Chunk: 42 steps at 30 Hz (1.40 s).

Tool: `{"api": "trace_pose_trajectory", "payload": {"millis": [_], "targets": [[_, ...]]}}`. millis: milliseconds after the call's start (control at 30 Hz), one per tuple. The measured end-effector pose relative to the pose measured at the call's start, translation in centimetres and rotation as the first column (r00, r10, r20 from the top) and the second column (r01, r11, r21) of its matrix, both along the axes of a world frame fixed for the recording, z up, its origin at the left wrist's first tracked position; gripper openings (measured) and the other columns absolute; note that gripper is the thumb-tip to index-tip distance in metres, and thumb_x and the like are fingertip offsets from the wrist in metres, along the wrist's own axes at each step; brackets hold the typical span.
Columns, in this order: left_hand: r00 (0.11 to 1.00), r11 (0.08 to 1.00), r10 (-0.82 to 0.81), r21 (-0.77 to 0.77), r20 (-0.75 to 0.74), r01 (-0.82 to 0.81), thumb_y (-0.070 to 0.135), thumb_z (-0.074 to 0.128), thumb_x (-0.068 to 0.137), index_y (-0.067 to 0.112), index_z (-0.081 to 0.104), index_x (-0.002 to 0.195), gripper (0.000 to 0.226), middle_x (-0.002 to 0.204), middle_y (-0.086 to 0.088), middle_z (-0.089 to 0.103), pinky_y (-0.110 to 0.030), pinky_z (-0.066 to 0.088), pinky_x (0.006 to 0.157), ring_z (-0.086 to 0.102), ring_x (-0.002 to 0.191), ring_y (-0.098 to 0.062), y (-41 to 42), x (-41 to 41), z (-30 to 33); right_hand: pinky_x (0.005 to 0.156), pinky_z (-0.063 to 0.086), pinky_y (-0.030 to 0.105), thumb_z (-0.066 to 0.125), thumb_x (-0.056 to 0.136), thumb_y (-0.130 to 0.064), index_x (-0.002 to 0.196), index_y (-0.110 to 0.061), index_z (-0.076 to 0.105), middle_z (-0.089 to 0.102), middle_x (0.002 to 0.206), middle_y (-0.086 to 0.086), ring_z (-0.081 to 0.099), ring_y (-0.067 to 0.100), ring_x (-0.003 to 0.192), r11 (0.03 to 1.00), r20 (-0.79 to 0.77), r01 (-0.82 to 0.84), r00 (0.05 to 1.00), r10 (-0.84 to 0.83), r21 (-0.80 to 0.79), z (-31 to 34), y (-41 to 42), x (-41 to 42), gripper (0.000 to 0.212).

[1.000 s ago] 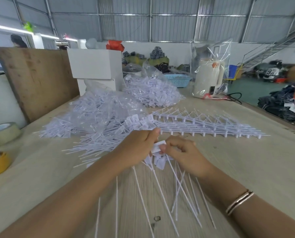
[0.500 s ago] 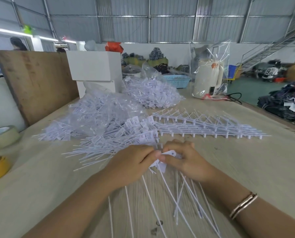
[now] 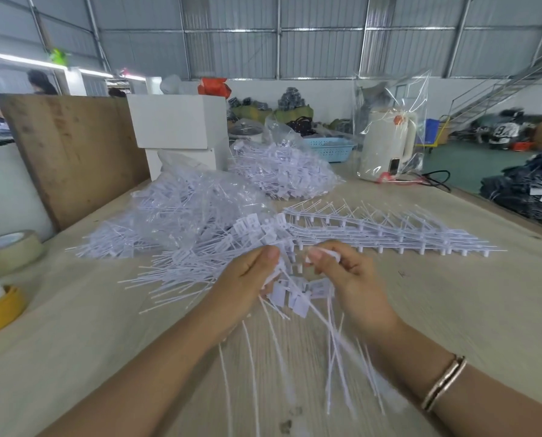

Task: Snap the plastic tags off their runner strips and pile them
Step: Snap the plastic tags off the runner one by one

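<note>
My left hand (image 3: 247,280) grips a bunch of white plastic tags (image 3: 295,294) whose flat heads fan out between my hands and whose long thin tails hang toward me. My right hand (image 3: 348,279) pinches a white piece at its fingertips, a short gap right of the left thumb. Behind my hands lies a loose pile of snapped-off tags (image 3: 200,260). A stack of bare runner strips (image 3: 373,231) stretches to the right on the wooden table (image 3: 452,310).
Two clear bags of tags (image 3: 282,171) lie further back, beside a white box (image 3: 178,121). Tape rolls (image 3: 11,250) sit at the left edge, by a wooden board (image 3: 71,152). A bagged white kettle (image 3: 386,146) stands at the back right.
My hands have lifted and drawn apart; the tag heads now spread between them, and the right hand holds a separate white piece.
</note>
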<state>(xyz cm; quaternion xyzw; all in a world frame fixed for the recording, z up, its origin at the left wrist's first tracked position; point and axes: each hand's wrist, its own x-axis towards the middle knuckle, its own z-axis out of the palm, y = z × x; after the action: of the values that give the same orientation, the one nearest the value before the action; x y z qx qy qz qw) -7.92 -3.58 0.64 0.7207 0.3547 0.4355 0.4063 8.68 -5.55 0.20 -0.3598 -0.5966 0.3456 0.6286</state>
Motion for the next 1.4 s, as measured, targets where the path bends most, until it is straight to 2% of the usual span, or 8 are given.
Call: {"api": "trace_pose_trajectory", "payload": {"millis": [200,367,533,633,767,967,1267,1400], "targets": [[0.979,0.975,0.066,0.222,-0.192,-0.022,0.048,0.036,0.087,0.015,0.043,0.063,0.042,0.058,-0.004,0.045,-0.017,0.033,0.054,0.041,0.051,-0.004,-0.3,-0.3,-0.1,0.078,0.036,0.027,0.061,0.088,-0.012,0.060,-0.026,0.063,0.058,0.065,-0.016,0.054,0.005,0.074,0.980,0.179,0.128,0.979,-0.101,-0.150,-0.2,0.7,1.7,0.031],[0.939,0.926,0.202,0.367,-0.277,-0.091,0.039,0.053,0.090,0.033,0.049,0.078,0.014,0.064,0.012,0.057,-0.014,0.039,0.055,0.053,0.056,-0.004,0.3,-0.9,-0.6,0.073,0.009,0.027,0.056,0.088,-0.029,0.086,-0.039,0.061,0.052,0.097,-0.017,0.041,0.005,0.102,0.878,0.737,0.474,0.617,-0.277,-0.067,-1.2,2.6,2.7,0.011],[0.901,0.908,0.265,0.405,-0.345,-0.112,0.040,0.045,0.092,0.038,0.043,0.101,0.010,0.084,0.017,0.057,-0.017,0.041,0.058,0.057,0.060,-0.007,0.6,-1.0,-1.2,0.076,0.009,0.026,0.056,0.087,-0.035,0.118,-0.039,0.052,0.045,0.105,-0.020,0.041,0.008,0.114,0.863,0.797,0.501,0.497,-0.345,0.061,-1.4,2.6,2.6,0.031],[0.900,0.888,0.259,0.453,-0.350,-0.079,0.025,0.044,0.096,0.038,0.037,0.105,0.016,0.088,0.022,0.055,-0.009,0.038,0.061,0.056,0.070,0.005,0.6,-0.7,-1.2,0.079,0.013,0.029,0.043,0.083,-0.056,0.099,-0.038,0.064,0.051,0.100,-0.024,0.040,0.000,0.105,0.910,0.713,0.344,0.576,-0.400,0.232,-0.6,1.3,1.5,0.032],[0.923,0.848,0.204,0.531,-0.325,0.000,0.009,0.043,0.095,0.035,0.039,0.099,0.027,0.077,0.021,0.051,-0.003,0.033,0.062,0.049,0.067,0.013,0.0,-0.4,-1.2,0.089,0.016,0.029,0.038,0.078,-0.067,0.082,-0.037,0.065,0.059,0.091,-0.015,0.042,-0.002,0.103,0.991,0.803,0.052,0.582,-0.129,0.121,-0.8,-0.1,-0.3,0.040],[0.861,0.843,0.286,0.537,-0.421,-0.018,0.032,0.044,0.097,0.034,0.045,0.075,0.022,0.065,0.011,0.048,-0.024,0.034,0.055,0.047,0.061,-0.006,0.6,-0.9,-1.0,0.096,0.030,0.057,0.066,0.086,-0.017,0.072,-0.020,0.064,0.056,0.076,-0.001,0.052,0.016,0.085,0.999,0.499,0.030,0.867,-0.022,-0.009,-0.3,0.4,0.8,0.014],[0.905,0.932,0.123,0.360,-0.408,0.036,0.053,0.047,0.091,0.029,0.046,0.055,0.043,0.045,0.008,0.041,-0.027,0.031,0.051,0.039,0.045,-0.005,0.8,-1.3,-1.3,0.087,0.019,0.018,0.069,0.083,-0.026,0.071,-0.023,0.068,0.061,0.068,0.003,0.050,0.008,0.084,0.997,0.665,-0.015,0.746,-0.036,0.072,-0.6,0.0,0.8,0.013],[0.983,0.989,0.037,0.149,-0.181,-0.010,0.048,0.047,0.080,0.013,0.063,0.063,0.042,0.046,0.014,0.053,-0.015,0.036,0.051,0.046,0.044,0.000,0.7,-1.0,-0.9,0.085,0.021,0.032,0.065,0.083,-0.037,0.070,-0.042,0.064,0.058,0.064,-0.023,0.050,-0.002,0.081,0.992,0.588,0.013,0.804,-0.085,0.126,-0.7,0.2,0.2,0.014]]}}
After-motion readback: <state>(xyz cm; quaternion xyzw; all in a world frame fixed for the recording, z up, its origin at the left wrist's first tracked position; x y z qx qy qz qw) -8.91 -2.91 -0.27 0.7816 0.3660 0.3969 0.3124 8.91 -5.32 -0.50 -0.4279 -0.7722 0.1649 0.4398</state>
